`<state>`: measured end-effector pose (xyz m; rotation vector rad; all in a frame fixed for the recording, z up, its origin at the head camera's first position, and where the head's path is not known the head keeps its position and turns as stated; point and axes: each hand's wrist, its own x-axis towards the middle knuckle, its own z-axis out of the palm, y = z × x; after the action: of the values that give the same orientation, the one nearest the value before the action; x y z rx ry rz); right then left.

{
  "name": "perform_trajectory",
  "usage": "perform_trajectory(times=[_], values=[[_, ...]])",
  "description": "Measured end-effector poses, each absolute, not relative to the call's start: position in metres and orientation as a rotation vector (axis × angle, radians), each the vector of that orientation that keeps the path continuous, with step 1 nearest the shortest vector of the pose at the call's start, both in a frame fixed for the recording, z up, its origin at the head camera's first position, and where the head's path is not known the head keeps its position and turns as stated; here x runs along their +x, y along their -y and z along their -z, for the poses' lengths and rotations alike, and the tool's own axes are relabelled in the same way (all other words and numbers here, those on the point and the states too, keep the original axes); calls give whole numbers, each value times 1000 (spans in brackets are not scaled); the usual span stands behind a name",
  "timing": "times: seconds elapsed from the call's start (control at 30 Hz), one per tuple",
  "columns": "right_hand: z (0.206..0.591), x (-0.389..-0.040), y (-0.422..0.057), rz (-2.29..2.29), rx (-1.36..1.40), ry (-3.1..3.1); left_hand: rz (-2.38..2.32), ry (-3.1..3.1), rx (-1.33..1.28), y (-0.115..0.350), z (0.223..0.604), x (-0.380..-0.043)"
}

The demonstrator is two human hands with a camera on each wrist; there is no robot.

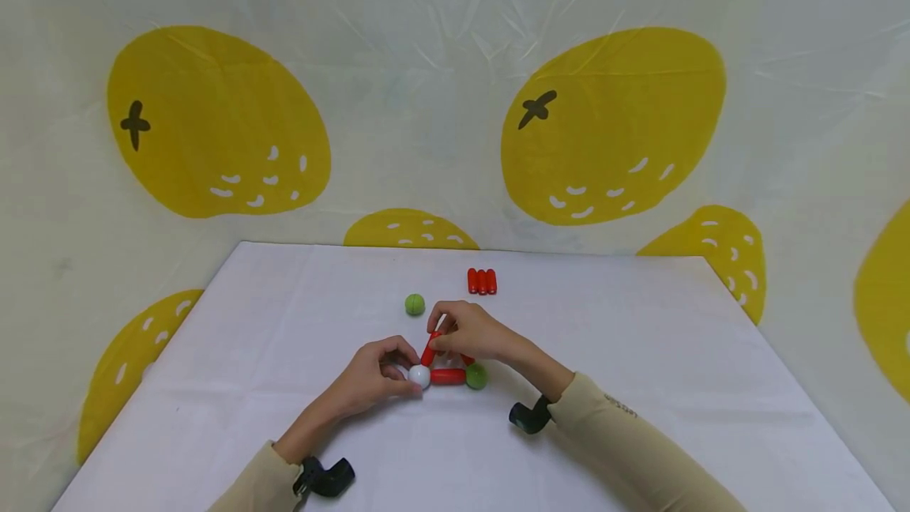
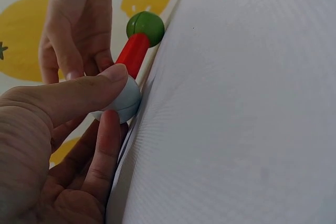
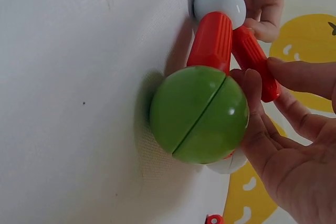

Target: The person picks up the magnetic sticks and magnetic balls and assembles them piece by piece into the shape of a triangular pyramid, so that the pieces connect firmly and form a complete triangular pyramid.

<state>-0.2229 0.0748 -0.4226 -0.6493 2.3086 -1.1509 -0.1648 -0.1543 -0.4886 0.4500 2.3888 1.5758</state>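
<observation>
My left hand [image 1: 373,376] pinches a white ball [image 1: 419,377] between thumb and fingers, low over the table. A red rod [image 1: 448,376] joins that ball to a green ball [image 1: 476,376] on the right. My right hand [image 1: 471,330] grips a second red rod [image 3: 255,64], tilted, with its lower end at the white ball. Behind the green ball another red rod [image 1: 467,359] shows in part, mostly covered by the right hand. The right wrist view also shows a second white ball [image 3: 229,163], half hidden behind the green one.
Beyond the hands a loose green ball [image 1: 415,304] lies on the white table [image 1: 298,299]. Three red rods [image 1: 482,281] lie side by side near the table's far edge. A cloth with yellow fruit prints [image 1: 419,101] hangs behind.
</observation>
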Motion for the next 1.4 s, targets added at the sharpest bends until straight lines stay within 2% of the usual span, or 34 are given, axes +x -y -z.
perform_trajectory(times=[0.3,0.53,0.97,1.4], values=[[419,-223,-79,1110,-665,-2352,-1575,-2383,433,155,487,-165],[414,-223,-96,1142,-542,-2474,-1569,-2387,448,154,489,-166],[438,-210,-117,1073,-303,-2421,-1548,-2411,435,154,489,-166],[446,-205,-114,1193,-299,-2367,-1548,-2420,432,154,489,-165]])
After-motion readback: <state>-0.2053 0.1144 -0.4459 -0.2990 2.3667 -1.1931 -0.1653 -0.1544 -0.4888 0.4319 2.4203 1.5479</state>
